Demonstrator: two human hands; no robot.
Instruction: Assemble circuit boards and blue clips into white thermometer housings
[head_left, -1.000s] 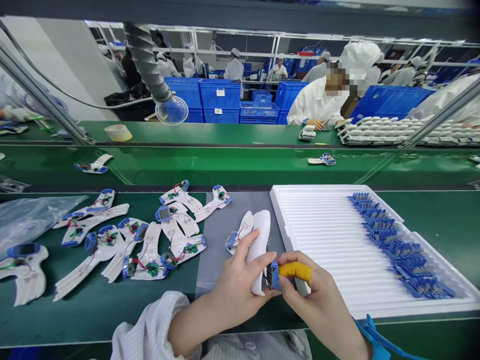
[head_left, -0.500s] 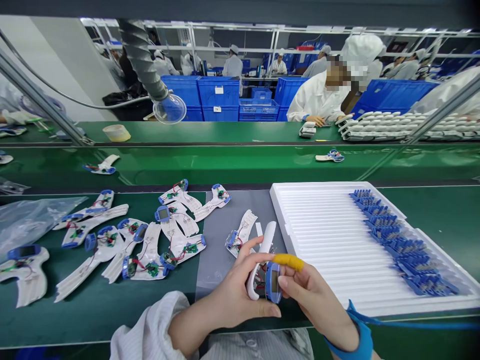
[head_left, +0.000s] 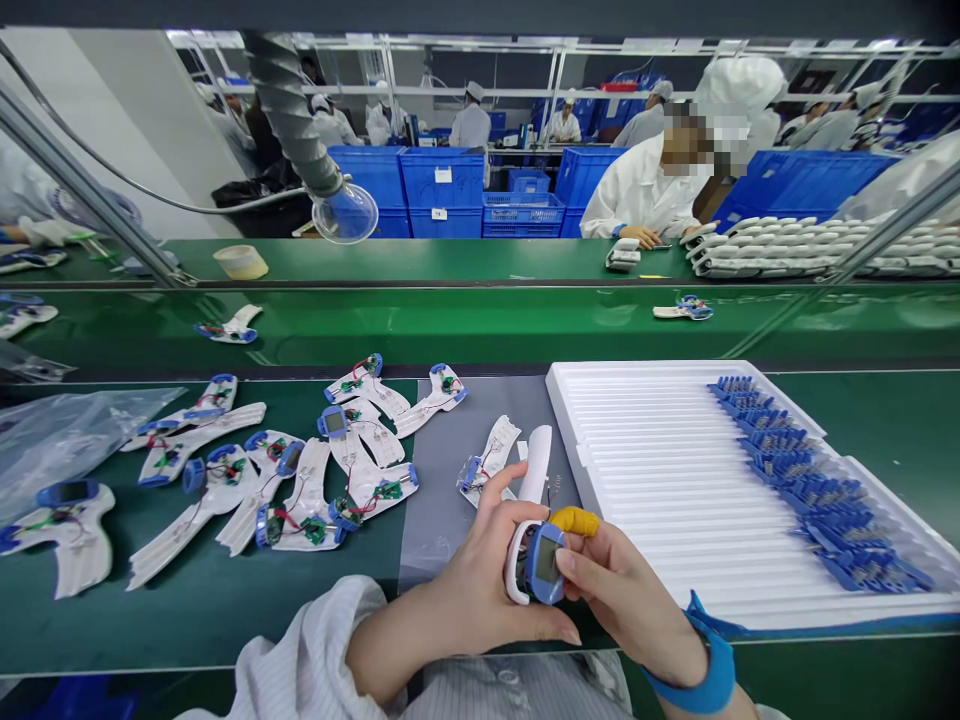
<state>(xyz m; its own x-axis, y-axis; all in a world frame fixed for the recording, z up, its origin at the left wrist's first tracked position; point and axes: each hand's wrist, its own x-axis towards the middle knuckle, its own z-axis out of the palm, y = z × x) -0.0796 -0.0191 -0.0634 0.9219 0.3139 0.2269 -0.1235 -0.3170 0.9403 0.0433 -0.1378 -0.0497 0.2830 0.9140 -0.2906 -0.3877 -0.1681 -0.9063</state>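
Observation:
My left hand (head_left: 480, 572) wraps round a white gun-shaped thermometer housing (head_left: 537, 465), whose handle points away from me. At its near end is a blue-framed display (head_left: 545, 562) with a grey screen, seated close against the curved white shell. My right hand (head_left: 634, 595) pinches the display's right edge between thumb and index finger. A yellow cover wraps that index finger, and a blue band circles the wrist. Just beyond my hands, an open half-shell with wires and a green board (head_left: 491, 462) lies on the grey mat (head_left: 442, 520).
Several wired half-shells (head_left: 304, 500) spread over the green bench to the left, near a clear plastic bag (head_left: 75, 440). On the right stands a ribbed white tray (head_left: 645, 480) holding rows of blue parts (head_left: 817, 490). Behind runs a green belt (head_left: 450, 335); a co-worker (head_left: 637, 195) sits beyond.
The gap between the blue display and the white shell has narrowed. My right index finger has bent more over the display's top edge. The belt's pieces have shifted slightly right in view.

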